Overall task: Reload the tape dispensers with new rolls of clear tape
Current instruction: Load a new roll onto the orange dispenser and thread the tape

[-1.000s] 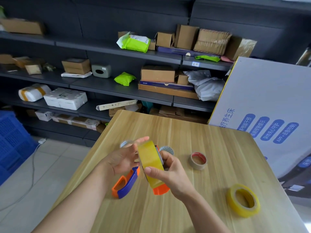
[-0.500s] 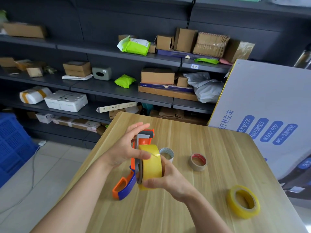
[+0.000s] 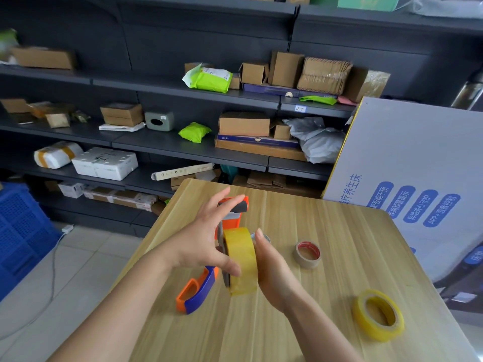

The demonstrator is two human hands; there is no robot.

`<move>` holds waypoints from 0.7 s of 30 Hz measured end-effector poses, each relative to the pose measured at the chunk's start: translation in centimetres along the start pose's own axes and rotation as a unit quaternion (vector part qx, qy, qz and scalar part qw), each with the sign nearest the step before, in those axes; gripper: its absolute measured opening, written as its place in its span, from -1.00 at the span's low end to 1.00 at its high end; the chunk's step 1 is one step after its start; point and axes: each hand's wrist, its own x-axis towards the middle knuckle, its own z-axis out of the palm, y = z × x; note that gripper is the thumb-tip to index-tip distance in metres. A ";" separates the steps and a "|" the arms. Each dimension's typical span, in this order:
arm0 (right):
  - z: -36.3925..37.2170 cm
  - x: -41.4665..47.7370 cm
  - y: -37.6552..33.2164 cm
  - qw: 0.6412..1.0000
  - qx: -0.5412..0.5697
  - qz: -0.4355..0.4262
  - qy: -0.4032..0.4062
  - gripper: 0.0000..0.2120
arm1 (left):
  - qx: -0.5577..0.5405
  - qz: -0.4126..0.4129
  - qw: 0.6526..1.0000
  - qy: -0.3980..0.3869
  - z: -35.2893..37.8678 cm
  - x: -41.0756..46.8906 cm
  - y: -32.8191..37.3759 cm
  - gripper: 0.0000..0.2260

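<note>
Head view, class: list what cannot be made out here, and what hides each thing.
- Dispenser hub: hidden by the yellow roll and left hand.
- Small roll behind: mostly covered by the right hand.
- Shelf label: too small to read.

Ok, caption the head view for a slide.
Both hands press a yellowish tape roll onto an orange-and-blue dispenser above a wooden table.

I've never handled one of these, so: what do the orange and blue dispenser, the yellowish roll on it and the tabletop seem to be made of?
The dispenser looks like moulded plastic: flat, saturated colour and rounded edges. The roll seems to be glossy, see-through film, tinted yellow where layered. The tabletop shows pale wood grain with a smooth, even sheen; possibly laminate rather than solid wood.
</note>
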 end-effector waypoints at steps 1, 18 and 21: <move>-0.1 0.0 0.0 1.000 -0.004 0.012 0.018 -0.54 | -0.004 -0.008 1.000 -0.020 -0.2 0.0 -0.1 0.09; 0.3 -0.7 -2.3 0.991 0.126 0.038 0.010 -0.75 | -0.347 -0.083 0.925 0.131 1.1 0.8 -1.4 -0.60; 0.4 -0.4 -2.6 0.994 0.098 0.037 0.013 -0.71 | -0.365 -0.024 0.919 0.147 0.9 0.7 -0.5 -0.58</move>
